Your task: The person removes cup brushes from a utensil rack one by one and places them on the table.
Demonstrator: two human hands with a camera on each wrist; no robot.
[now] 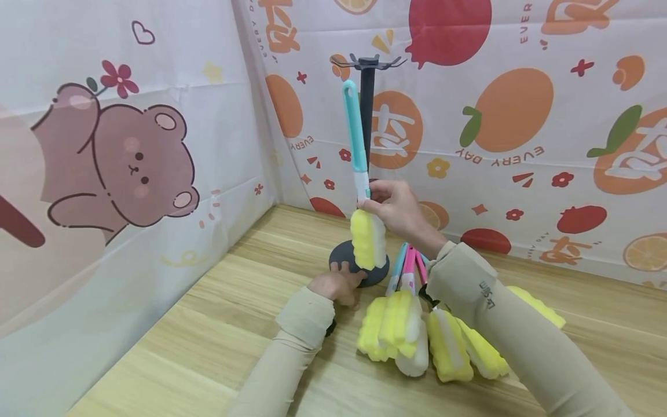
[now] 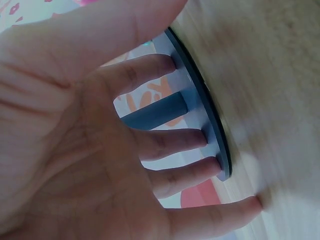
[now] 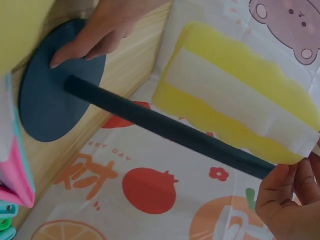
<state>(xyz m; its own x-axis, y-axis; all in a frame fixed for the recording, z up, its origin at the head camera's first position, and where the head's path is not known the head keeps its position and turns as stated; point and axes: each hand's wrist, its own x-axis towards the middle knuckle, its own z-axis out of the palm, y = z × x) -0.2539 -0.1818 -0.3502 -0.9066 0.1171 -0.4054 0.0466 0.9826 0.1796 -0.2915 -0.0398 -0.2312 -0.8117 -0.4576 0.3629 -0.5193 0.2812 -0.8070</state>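
My right hand (image 1: 400,209) pinches a sponge brush (image 1: 356,139) by the lower part of its turquoise-and-white handle. The brush stands nearly upright beside the dark pole (image 1: 367,110), handle end up, and its yellow-and-white sponge head (image 3: 210,85) points down above the base. My left hand (image 1: 339,285) rests on the round dark base (image 1: 341,251) of the stand. In the left wrist view, the spread fingers (image 2: 172,175) of that hand touch the base, and the little finger reaches the table. Dark hooks (image 1: 369,62) fan out at the pole's top.
Several more sponge brushes (image 1: 397,324) lie on the wooden table (image 1: 219,341) to the right of the base, with pink and turquoise handles (image 1: 409,269). My right forearm partly covers them. A printed cloth (image 1: 500,191) hangs behind, another (image 1: 219,156) at the left.
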